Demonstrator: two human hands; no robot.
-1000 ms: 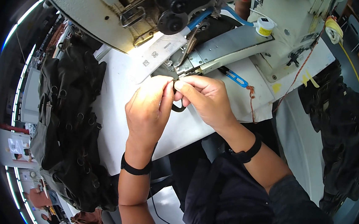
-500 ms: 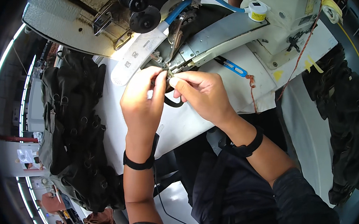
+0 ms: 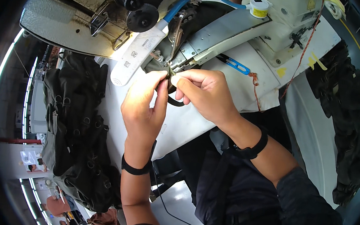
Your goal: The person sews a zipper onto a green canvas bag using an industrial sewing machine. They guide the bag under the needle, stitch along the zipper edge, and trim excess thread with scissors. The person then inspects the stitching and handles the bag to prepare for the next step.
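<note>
Both hands meet in front of the needle area of an industrial sewing machine. My left hand has its index finger and thumb close together at the edge of a small olive fabric piece. From the other side, my right hand pinches the same piece between thumb and index finger, its other fingers curled. A dark strap loop hangs below the fingertips on the white table. The fingers hide much of the fabric, so its full shape cannot be made out.
Dark strapped bags or fabric pieces are heaped on the left, with more dark fabric at the right. Blue thread snips lie right of the machine arm, tied to an orange cord. A white lamp overhangs the left hand.
The thumb and index finger of my left hand have parted slightly, and the left hand sits a little lower. My right hand keeps its pinch with hardly any shift.
</note>
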